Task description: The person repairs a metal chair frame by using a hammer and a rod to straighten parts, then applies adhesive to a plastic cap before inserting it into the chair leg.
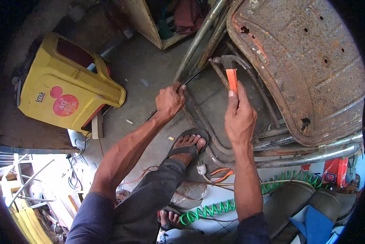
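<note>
My left hand [169,100] grips a thin dark metal rod [192,77] that points up and to the right, its tip against the rusty tube frame [198,40]. My right hand [239,116] is closed around the orange handle of a claw hammer [230,67], whose grey head sits just right of the rod's tip. A rusty, perforated metal seat pan [308,69] lies on the frame to the right. My sandalled foot [188,145] rests on a lower frame tube.
A yellow plastic stool [64,87] lies on its side at left on the concrete floor. A wooden box [158,20] stands at the top. A green coiled hose [215,207], loose wires and a white plug [201,167] lie near my legs.
</note>
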Available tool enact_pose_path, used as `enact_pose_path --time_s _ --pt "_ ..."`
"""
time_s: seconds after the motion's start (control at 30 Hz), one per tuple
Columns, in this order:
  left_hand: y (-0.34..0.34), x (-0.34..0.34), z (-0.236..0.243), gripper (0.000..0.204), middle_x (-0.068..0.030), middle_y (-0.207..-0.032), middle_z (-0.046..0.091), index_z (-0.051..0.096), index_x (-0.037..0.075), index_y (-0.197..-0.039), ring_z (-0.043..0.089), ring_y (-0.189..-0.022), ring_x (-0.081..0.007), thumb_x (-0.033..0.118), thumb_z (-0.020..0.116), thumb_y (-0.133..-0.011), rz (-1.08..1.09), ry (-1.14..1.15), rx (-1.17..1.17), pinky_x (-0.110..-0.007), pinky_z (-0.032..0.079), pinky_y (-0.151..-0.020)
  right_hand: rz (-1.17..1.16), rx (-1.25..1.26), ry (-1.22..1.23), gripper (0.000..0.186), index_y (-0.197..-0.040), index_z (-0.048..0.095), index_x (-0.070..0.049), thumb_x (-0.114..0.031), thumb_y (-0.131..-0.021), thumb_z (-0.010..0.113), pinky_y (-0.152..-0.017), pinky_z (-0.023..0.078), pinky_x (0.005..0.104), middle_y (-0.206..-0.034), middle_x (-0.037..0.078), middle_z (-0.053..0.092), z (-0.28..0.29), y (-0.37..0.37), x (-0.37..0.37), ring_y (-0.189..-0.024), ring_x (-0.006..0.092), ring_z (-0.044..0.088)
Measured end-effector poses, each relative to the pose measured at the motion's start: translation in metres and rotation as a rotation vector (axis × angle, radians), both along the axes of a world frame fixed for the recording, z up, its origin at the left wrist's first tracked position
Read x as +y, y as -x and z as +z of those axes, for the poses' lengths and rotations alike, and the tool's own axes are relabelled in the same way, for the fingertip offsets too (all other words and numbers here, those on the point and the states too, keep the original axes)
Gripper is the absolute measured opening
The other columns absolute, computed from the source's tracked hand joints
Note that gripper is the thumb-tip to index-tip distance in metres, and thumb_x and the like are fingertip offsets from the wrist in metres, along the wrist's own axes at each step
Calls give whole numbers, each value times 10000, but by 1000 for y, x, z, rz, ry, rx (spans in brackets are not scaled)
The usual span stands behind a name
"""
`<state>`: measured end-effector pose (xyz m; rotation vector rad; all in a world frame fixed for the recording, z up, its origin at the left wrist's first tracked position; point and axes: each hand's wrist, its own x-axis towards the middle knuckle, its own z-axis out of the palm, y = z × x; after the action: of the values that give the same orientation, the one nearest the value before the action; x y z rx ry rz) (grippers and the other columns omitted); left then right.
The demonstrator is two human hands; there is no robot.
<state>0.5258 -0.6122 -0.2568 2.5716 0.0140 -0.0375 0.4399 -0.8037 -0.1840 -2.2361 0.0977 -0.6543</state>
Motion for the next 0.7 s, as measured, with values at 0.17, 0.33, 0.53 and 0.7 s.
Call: enact_pose_path --time_s 0.17,0.33,0.53,0.7 --pt "1 -4 7 325 -229 -907 710 698 117 -1111 683 -894 -448 367 537 -983 14 -33 -48 -541 517 -769 22 36 6 357 -1331 551 -27 -201 -1021 527 -803 527 499 -1104 263 668 5 3 -2 -975 466 657" --pt "-1 -8 13 306 -235 -883 703 689 99 -1065 680 -864 -452 357 552 -974 -38 -72 -58 -533 514 -731 -22 -196 29 367 -1337 548 -24 -193 -1011 540 -792 531 490 -1102 287 660 -9 -17 6 -968 469 657" --pt "3 -2 -7 304 -223 -904 706 691 100 -1080 685 -870 -430 355 567 -969 -80 -118 -130 -514 525 -736 -45 -81 81 376 -1338 543 -8 -176 -1002 555 -750 532 487 -1071 279 667 -10 -11 -1 -920 461 663" --pt "-3 12 -11 304 -147 -837 713 686 69 -1102 704 -780 -291 334 616 -971 -121 284 -101 -418 522 -713 6 -95 -62 352 -1335 571 -37 -196 -1023 530 -727 519 423 -997 257 666 -7 0 -5 -853 385 679"
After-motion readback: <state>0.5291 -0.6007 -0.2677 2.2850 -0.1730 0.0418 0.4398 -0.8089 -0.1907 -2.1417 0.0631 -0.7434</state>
